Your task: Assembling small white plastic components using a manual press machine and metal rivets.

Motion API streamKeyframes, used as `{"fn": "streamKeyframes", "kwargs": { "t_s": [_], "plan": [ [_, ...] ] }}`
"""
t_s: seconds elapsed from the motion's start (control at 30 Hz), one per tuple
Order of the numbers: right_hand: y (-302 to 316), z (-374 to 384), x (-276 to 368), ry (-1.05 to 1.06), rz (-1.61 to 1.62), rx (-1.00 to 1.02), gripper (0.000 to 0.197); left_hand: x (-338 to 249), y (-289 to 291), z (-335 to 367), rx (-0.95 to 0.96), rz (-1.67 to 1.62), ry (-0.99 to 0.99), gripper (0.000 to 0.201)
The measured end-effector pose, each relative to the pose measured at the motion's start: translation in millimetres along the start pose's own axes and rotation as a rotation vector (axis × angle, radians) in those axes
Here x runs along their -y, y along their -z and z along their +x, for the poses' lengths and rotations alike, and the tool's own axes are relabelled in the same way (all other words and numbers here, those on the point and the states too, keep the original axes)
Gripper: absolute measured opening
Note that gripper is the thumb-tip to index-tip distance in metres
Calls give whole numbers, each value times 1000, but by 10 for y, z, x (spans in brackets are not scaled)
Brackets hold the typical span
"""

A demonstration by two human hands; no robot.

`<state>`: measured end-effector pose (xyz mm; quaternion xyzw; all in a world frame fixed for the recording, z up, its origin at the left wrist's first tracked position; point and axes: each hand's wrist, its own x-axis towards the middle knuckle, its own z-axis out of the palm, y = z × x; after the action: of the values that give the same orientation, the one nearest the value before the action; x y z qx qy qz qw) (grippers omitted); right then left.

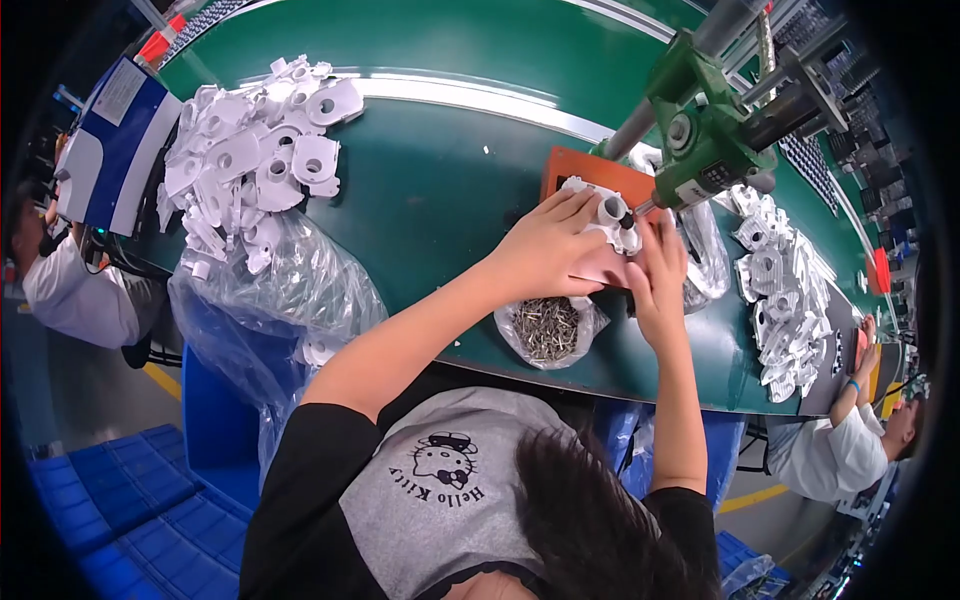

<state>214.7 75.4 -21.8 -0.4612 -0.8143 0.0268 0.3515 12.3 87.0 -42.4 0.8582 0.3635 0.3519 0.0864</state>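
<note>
A white plastic part with a raised round collar lies over the orange base of a green bench press, below its spindle tip. My left hand is closed on the part's left side, fingers over its top and thumb low in front. At the right edge, my right hand grips the same part, its fingers close beneath the spindle; the fingertips are partly hidden. A small black piece shows beside the collar. Just in front of my hands, a clear bag holds many small metal pins.
White plastic parts are heaped at the left above a clear plastic bag; more parts lie at the right. The green press head overhangs my right hand. Blue bins stand below. Other people sit at both sides.
</note>
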Motion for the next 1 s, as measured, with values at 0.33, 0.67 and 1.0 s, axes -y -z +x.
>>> {"fn": "streamKeyframes", "kwargs": {
  "t_s": [0.33,0.67,1.0],
  "plan": [
    [-67,-502,697,169,179,317,16,19,-65,-36,-19,23,22,45],
    [-130,-512,721,209,60,376,14,13,-85,-44,-68,20,16,42],
    [-161,-411,633,326,-7,414,13,16,-94,-45,-99,-11,16,37]
  ]
}}
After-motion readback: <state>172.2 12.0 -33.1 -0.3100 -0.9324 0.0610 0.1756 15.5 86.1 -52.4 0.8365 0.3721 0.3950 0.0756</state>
